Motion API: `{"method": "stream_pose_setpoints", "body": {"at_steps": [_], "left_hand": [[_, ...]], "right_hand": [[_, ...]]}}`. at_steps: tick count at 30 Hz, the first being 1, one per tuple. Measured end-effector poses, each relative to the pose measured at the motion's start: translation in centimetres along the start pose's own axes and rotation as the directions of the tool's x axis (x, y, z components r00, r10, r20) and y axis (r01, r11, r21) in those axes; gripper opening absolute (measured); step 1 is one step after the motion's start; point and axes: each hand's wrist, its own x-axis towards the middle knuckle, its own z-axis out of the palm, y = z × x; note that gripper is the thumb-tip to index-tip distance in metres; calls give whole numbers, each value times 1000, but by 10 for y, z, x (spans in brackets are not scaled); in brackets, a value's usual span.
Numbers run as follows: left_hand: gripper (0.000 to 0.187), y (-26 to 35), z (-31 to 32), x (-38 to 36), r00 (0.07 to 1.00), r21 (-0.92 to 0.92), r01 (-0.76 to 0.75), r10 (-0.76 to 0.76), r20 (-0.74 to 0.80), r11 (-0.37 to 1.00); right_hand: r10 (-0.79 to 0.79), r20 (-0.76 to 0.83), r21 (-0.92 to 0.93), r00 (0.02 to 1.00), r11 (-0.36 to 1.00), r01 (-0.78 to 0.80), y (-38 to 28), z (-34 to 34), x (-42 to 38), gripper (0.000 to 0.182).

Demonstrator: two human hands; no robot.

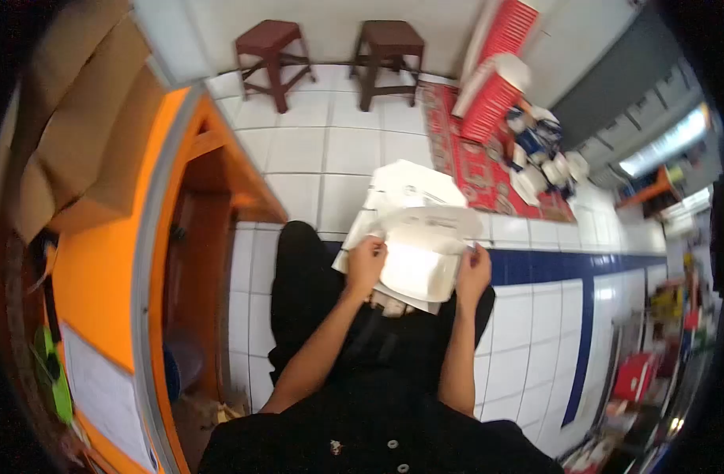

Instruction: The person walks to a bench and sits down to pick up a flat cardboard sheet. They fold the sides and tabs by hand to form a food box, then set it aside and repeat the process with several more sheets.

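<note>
A white carton blank (pixel 405 265) with faint grey print on its curled-up upper flap lies over my lap. At its left edge, the fingers of my left hand (pixel 366 265) are closed on the card. My right hand (pixel 474 272) pinches the opposite edge. Beneath and beyond it, another white card sheet (pixel 413 180) with cut edges and print sticks out over my knees. How many sheets lie underneath is hidden.
To my left stands an orange desk (pixel 101 276) with a brown cardboard box (pixel 93 118) and a paper sheet (pixel 105 395) on it. Two stools (pixel 272 51) are by the wall. Red-and-white stacks (pixel 496 99) and a blue-white bundle (pixel 539 142) rest on a red rug (pixel 472 170).
</note>
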Motion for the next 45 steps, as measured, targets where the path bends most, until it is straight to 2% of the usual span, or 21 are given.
{"method": "stream_pose_setpoints", "body": {"at_steps": [5,7,8,10,12,15,19,23,25,27,28,29,30,31,33,36,38,39,41,43,45], "left_hand": [[20,11,0,1,969,204,-209,230,-86,956],[21,16,2,-1,881,506,-360,464,-91,784],[21,20,7,-2,878,505,-370,471,-85,780],[23,39,20,-11,830,472,-527,547,108,707],[33,46,50,-22,909,237,-405,359,213,883],[30,39,80,-25,912,256,-168,51,408,952],[25,24,91,-20,947,261,-184,100,304,947],[25,8,91,-15,938,8,110,-106,329,994],[24,-12,104,-8,917,-112,168,-114,382,979],[20,-24,111,-14,935,-386,222,-83,346,895],[19,-29,118,-13,981,-148,23,6,192,989],[19,-26,119,-13,998,-94,16,-10,64,995],[20,2,94,-19,958,-232,210,-153,243,950],[22,-3,97,-13,992,-135,44,-27,125,990],[24,-1,85,-8,966,-147,96,-56,254,984],[19,15,57,-12,958,-42,39,-26,286,998],[17,32,15,-31,947,-3,-279,276,164,960],[17,33,-2,-36,954,12,-271,267,139,963],[29,32,-38,-37,930,282,-369,352,109,886],[27,20,-68,-44,937,350,-348,329,113,870],[25,5,-77,-45,948,416,-318,300,108,852]], "right_hand": [[98,126,137,987,984,-115,32,17,14,36],[-36,16,7,999,999,36,37,22,15,30],[-32,6,9,999,999,32,41,21,18,30],[79,169,188,982,976,-111,37,19,20,30],[78,198,207,977,971,-119,34,19,18,27],[107,268,177,957,971,-158,24,18,9,24],[218,241,184,946,946,-265,7,16,-1,20],[245,260,249,934,918,-310,-6,17,-10,16],[-7,90,-76,996,997,14,-13,17,-21,19],[56,186,-40,981,998,-50,-30,13,-35,21],[-19,199,91,980,996,1,-24,16,-38,21],[-76,229,40,971,997,69,-18,24,-39,21],[-119,257,-20,959,992,128,-27,17,-40,19],[-99,285,-25,953,994,110,-16,23,-41,20],[-119,283,138,952,987,83,11,34,-42,23],[-103,348,128,932,990,61,10,21,-44,27],[-200,291,218,936,966,139,15,13,-47,33],[-280,242,205,929,951,233,17,9,-47,36],[-428,278,178,860,903,392,-14,-14,-62,32],[-649,485,161,586,725,670,-2,-27,-58,31],[-308,798,-82,518,796,600,-55,-49,-71,39]]}}
